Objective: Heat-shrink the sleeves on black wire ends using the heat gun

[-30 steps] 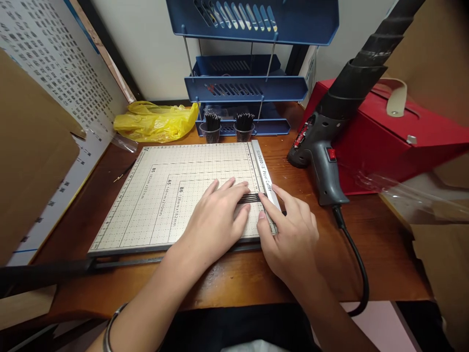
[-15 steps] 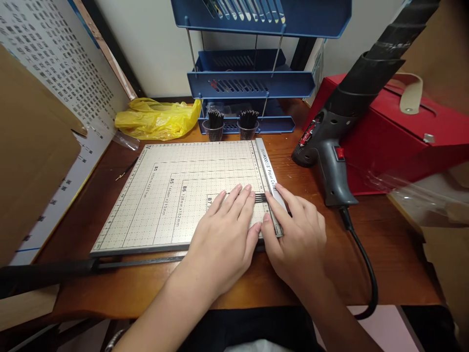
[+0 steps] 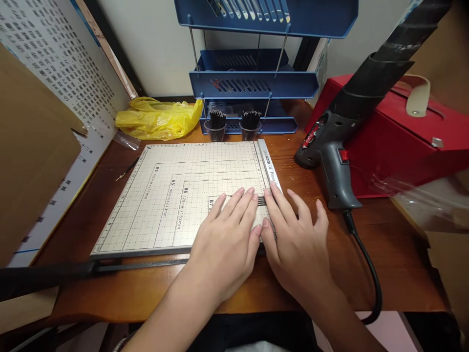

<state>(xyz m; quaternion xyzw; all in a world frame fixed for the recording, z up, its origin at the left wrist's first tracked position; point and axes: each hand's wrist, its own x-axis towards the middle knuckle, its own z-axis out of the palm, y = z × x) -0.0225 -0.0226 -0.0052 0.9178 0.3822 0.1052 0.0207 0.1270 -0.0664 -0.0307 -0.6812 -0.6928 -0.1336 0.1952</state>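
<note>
A grey gridded paper cutter board lies on the wooden desk. My left hand rests flat on its near right corner, fingers pressing a small bundle of thin black strips. My right hand lies flat beside it, fingers spread over the cutter's white guide rail and the board's right edge. The strips show only between the two hands' fingertips. The cutter's long black handle stretches left along the desk's front.
A grey heat gun with a black cord lies to the right, against a red box. Two small cups of black sticks stand in front of a blue tray rack. A yellow plastic bag sits at the back left.
Both hands have slid toward me along the board's right edge. My right hand has flattened and spread over the rail, and less of the black strips shows.
</note>
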